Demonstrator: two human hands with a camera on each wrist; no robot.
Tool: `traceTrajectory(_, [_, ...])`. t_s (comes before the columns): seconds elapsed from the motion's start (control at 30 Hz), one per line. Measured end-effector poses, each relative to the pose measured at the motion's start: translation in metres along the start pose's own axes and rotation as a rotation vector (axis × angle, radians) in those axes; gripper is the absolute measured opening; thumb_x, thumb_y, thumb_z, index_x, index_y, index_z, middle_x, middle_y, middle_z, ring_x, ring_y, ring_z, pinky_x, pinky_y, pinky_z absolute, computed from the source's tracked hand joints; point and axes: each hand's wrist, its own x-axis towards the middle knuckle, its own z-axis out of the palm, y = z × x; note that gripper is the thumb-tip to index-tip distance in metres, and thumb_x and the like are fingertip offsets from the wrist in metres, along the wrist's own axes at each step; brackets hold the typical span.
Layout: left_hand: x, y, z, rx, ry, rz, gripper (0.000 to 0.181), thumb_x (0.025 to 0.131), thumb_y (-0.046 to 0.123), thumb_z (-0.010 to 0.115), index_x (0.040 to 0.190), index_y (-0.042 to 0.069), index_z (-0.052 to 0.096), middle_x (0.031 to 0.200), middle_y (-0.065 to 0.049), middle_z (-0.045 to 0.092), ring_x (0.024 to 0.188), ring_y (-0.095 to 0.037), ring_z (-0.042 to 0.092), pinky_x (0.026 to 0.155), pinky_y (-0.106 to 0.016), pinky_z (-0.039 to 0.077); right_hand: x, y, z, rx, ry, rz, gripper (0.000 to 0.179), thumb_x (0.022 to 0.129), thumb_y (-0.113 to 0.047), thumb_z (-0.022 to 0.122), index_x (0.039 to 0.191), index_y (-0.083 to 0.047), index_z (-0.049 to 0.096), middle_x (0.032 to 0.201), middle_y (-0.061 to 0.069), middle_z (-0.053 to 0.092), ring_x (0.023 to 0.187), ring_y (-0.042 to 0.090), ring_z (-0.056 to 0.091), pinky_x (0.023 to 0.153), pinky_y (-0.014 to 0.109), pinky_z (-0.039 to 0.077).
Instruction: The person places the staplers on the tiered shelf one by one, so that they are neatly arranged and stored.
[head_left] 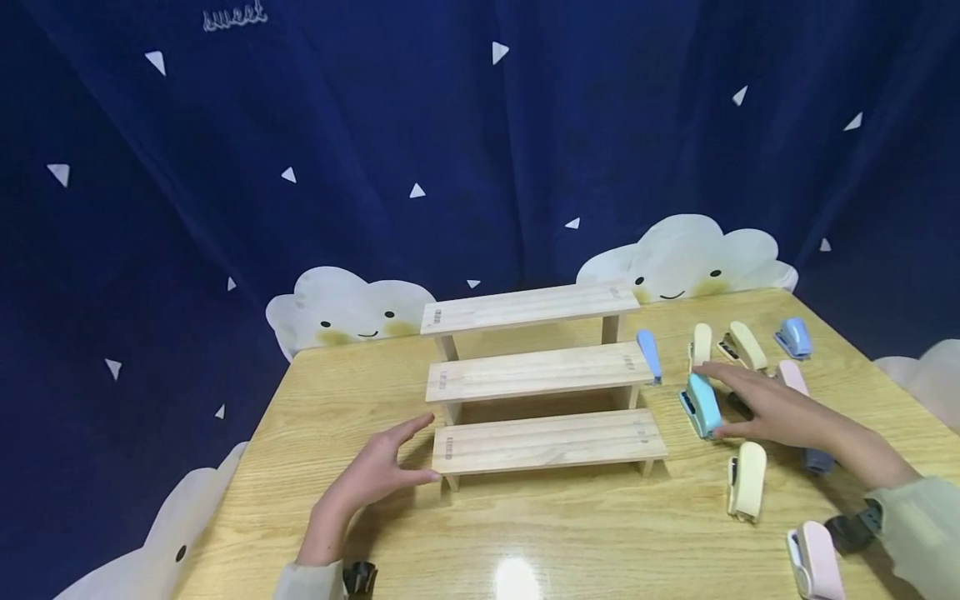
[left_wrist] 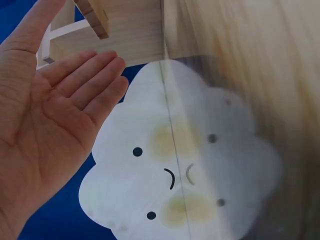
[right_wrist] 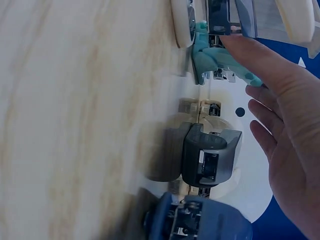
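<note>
Right hand (head_left: 776, 407), as I see it from here, has its thumb and forefinger spread along the turquoise stapler (head_left: 703, 407), thumb at the near end and forefinger at the far end; whether they already press on it, I cannot tell. This stapler lies to the right of the wooden shelf (head_left: 547, 446), low over the surface (head_left: 585, 542) or on it. For a good grip, I would bring both ends in evenly and squeeze across the body, because pressure from above could work the hinge. Just behind the far end stands a cream stapler (head_left: 702, 340), so the forefinger has little room there, and a lift straight up would be safer than a push forward. Under the palm side is also a dark grey stapler (right_wrist: 210, 157), which a low wrist may knock. Toward the left, a blue stapler (head_left: 649, 354) stands close beside the middle board, and the right corner of the lowest board is near too. More free room is in front of the shelf, on the near part of the surface. At the shelf's left end, the left hand (head_left: 378, 467) waits with thumb and fingers well apart, holding nothing.
</note>
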Motion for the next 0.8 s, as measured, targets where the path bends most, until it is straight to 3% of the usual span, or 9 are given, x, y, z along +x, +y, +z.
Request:
traceTrajectory(0.17, [0.0019,0.0002,0.0007,0.002,-0.028,0.017,0.081,0.079,0.043,0.079,0.146,0.01,0.046,0.148,-0.011,0.051,0.136,-0.033,0.048,0.112,-0.05,0.041,-0.0001,0.001,0.0006,-0.038,-0.008,0.024,0.09,0.071,-0.044,0.084,0.145,-0.012,0.044,0.14,0.016,0.053,0.134,0.006,0.042,0.1,-0.008,0.01])
traceTrajectory(0.23, [0.0025,0.0001,0.0004,-0.004,-0.036,0.018,0.079,0.08,0.044,0.078,0.145,0.011,0.048,0.147,-0.01,0.052,0.135,-0.033,0.05,0.112,-0.049,0.043,0.0004,0.0006,0.0003,-0.053,-0.016,0.039,0.09,0.071,-0.045,0.084,0.144,-0.012,0.045,0.14,0.015,0.054,0.126,0.021,0.052,0.098,-0.004,0.019])
traceTrajectory(0.33, [0.0032,-0.0002,-0.0003,-0.011,-0.037,0.023,0.076,0.08,0.045,0.077,0.143,0.011,0.05,0.145,-0.009,0.054,0.134,-0.033,0.052,0.11,-0.049,0.044,0.0015,-0.0005,-0.0006,-0.068,-0.026,0.053,0.09,0.07,-0.046,0.085,0.143,-0.012,0.046,0.139,0.014,0.055,0.119,0.032,0.056,0.095,0.007,0.033])
traceTrajectory(0.47, [0.0034,-0.0006,-0.0005,-0.014,-0.037,0.032,0.074,0.081,0.043,0.077,0.142,0.011,0.051,0.144,-0.01,0.055,0.133,-0.033,0.053,0.11,-0.049,0.045,0.0032,-0.0012,-0.0008,-0.074,-0.011,0.027,0.09,0.068,-0.042,0.087,0.141,-0.009,0.047,0.136,0.015,0.057,0.115,0.035,0.058,0.092,0.013,0.038])
traceTrajectory(0.63, [0.0026,-0.0011,0.0008,-0.022,-0.046,0.014,0.075,0.081,0.045,0.077,0.143,0.012,0.051,0.145,-0.009,0.054,0.133,-0.033,0.052,0.11,-0.049,0.045,0.0046,-0.0018,0.0004,-0.073,0.005,0.012,0.089,0.065,-0.04,0.09,0.137,-0.006,0.05,0.133,0.014,0.059,0.114,0.033,0.059,0.092,0.007,0.033])
traceTrajectory(0.8, [0.0018,-0.0025,0.0028,-0.034,-0.045,0.002,0.075,0.08,0.045,0.077,0.143,0.012,0.051,0.145,-0.01,0.054,0.133,-0.033,0.052,0.11,-0.049,0.045,0.0043,-0.0017,0.0017,-0.074,-0.003,0.032,0.089,0.063,-0.041,0.09,0.135,-0.005,0.052,0.132,0.015,0.06,0.115,0.034,0.059,0.09,0.018,0.041])
